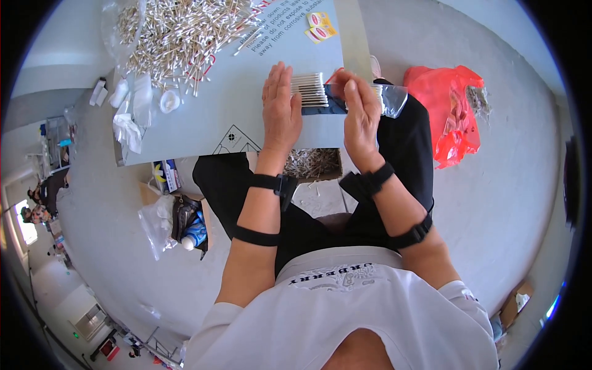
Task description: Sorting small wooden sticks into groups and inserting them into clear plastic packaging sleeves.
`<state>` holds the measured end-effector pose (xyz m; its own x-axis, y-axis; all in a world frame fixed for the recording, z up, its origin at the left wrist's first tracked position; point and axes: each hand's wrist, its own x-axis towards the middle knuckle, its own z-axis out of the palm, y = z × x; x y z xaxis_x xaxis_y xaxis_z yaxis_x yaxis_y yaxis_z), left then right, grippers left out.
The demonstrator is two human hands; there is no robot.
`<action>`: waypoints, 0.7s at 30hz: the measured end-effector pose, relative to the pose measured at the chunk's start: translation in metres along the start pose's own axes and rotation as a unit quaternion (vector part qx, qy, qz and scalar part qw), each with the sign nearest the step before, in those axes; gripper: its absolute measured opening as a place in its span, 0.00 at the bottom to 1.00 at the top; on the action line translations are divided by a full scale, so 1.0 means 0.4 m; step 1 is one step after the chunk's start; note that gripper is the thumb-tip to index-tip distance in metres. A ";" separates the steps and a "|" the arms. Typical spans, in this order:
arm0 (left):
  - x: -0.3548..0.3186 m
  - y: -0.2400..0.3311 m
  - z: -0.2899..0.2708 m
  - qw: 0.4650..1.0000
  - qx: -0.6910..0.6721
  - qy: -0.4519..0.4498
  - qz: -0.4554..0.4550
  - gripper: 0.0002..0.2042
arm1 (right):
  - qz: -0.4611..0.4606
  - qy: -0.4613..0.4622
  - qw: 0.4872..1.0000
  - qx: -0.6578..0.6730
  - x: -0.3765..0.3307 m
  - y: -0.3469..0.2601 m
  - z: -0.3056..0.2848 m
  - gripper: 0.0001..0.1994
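A neat row of cotton swabs lies on top of a dark blue and clear plastic bag at the table's near right side. My left hand stands on edge at the row's left end, fingers straight and together, thumb against the swabs. Around the bag's middle, my right hand is partly closed, with its thumb up and fingers bent; some fingertips are hidden. White swab tips show just right of that hand, by the bag's clear end. A bit of red shows beside its fingertips.
A large heap of loose swabs covers the far left of the table. Yellow and red labels lie at the back. Below the near edge is an open box of swabs. A red plastic bag sits on the floor at right.
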<state>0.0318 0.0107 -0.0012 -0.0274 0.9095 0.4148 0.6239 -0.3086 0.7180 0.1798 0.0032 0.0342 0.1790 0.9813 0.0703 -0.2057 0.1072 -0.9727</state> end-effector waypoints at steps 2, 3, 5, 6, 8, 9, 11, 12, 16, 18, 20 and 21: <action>-0.011 0.000 -0.015 0.996 0.075 -0.018 0.033 0.19 | 0.104 -0.079 0.991 -0.036 -0.061 -0.031 -0.031 0.11; -0.014 -0.001 -0.023 0.996 0.082 -0.016 0.024 0.17 | 0.167 -0.116 0.978 -0.038 -0.095 -0.031 -0.041 0.10; 0.004 0.016 -0.021 0.993 0.113 0.016 0.038 0.13 | 0.165 -0.153 0.972 -0.072 -0.146 0.006 -0.047 0.08; 0.016 0.021 -0.016 0.992 0.116 0.011 0.041 0.13 | 0.161 -0.191 0.962 -0.109 -0.162 0.026 -0.051 0.07; 0.029 0.020 -0.013 0.992 0.123 -0.015 0.034 0.12 | 0.125 -0.225 0.956 -0.144 -0.157 0.025 -0.048 0.06; 0.033 0.021 -0.014 0.991 0.127 -0.022 0.036 0.12 | 0.085 -0.260 0.944 -0.185 -0.153 0.027 -0.049 0.05; 0.041 0.025 -0.013 0.985 0.159 -0.049 0.037 0.11 | 0.101 -0.261 0.945 -0.167 -0.147 0.034 -0.058 0.05; 0.045 0.028 -0.010 0.984 0.163 -0.056 0.040 0.11 | 0.115 -0.267 0.944 -0.155 -0.145 0.038 -0.063 0.05; 0.057 0.030 -0.010 0.979 0.186 -0.081 0.016 0.12 | 0.127 -0.263 0.950 -0.113 -0.139 0.050 -0.073 0.05; 0.057 0.027 -0.006 0.977 0.192 -0.098 0.005 0.14 | 0.129 -0.269 0.949 -0.104 -0.140 0.054 -0.071 0.05; 0.058 0.031 0.005 0.977 0.187 -0.063 0.076 0.21 | 0.127 -0.274 0.948 -0.100 -0.133 0.049 -0.075 0.05; 0.050 0.036 0.009 0.976 0.191 -0.069 0.078 0.21 | 0.123 -0.283 0.946 -0.104 -0.129 0.045 -0.077 0.05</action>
<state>0.0431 0.0254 0.0154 0.1805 0.8969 0.4038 0.8582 -0.3442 0.3809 0.1966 -0.0504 0.0061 -0.4047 0.9072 -0.1147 0.0305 -0.1119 -0.9932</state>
